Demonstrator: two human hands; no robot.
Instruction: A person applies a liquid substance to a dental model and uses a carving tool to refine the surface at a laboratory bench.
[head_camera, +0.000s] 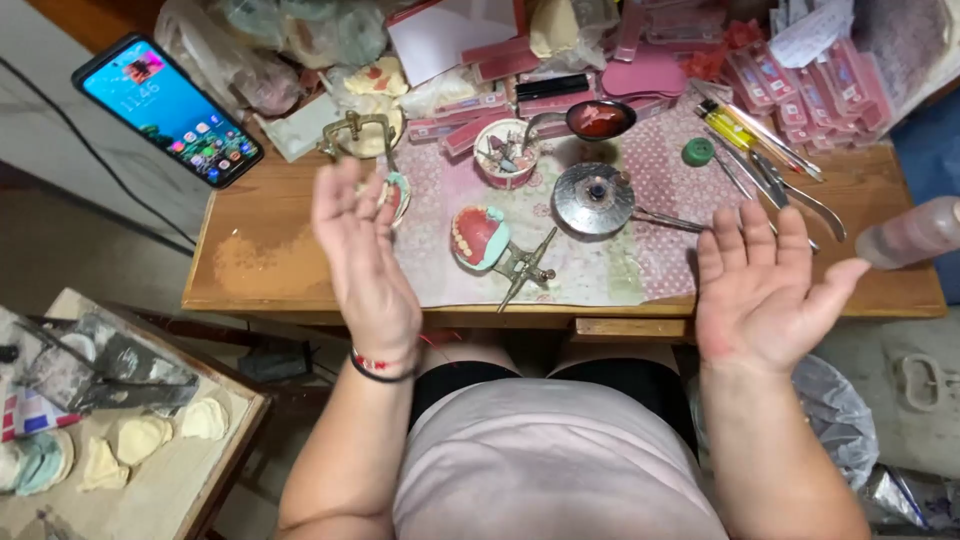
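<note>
My left hand (362, 255) is raised palm-up over the front left of the wooden table (250, 265), fingers spread, holding nothing. My right hand (765, 280) is also palm-up and open at the front right edge, empty. Between them on a patterned cloth (600, 270) lies a denture model with pink gums on a metal articulator (492, 243). A second denture model (395, 192) sits partly hidden behind my left fingers. A round metal burner (594, 197) stands behind the middle.
A smartphone (168, 108) with a lit screen lies at the back left. Pink wax boxes (800, 85), a small bowl of tools (506, 152), a spoon of red wax (598, 120), lighters (728, 126) and metal instruments (790, 190) crowd the back. A tray with plaster casts (140, 440) stands lower left.
</note>
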